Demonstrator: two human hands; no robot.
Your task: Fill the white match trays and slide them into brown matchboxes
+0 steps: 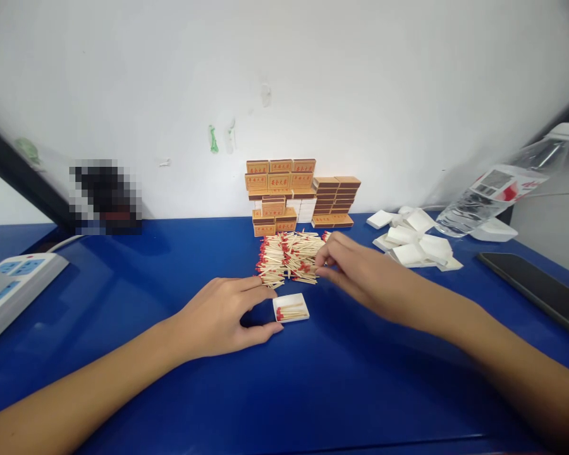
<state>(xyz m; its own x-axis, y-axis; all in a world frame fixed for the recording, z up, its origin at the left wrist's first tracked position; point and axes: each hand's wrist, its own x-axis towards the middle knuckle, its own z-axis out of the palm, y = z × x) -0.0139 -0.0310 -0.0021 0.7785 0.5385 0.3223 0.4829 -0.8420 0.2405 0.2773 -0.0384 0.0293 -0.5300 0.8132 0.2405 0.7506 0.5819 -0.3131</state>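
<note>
A small white matchbox tray (291, 308) with a few red-tipped matches in it lies on the blue table (284, 392). My left hand (222, 319) rests beside it, thumb and forefinger touching the tray's left edge. Just behind lies a pile of loose red-tipped matches (289, 258). My right hand (348, 265) reaches into the pile's right side, fingers pinched together on matches there.
Orange matchboxes (281, 189) are stacked against the white wall, with a brown stack (334, 201) beside them. Empty white trays (415, 243) lie at right. A plastic water bottle (497, 189), a dark phone (535, 287) and a white power strip (9, 284) sit around the edges.
</note>
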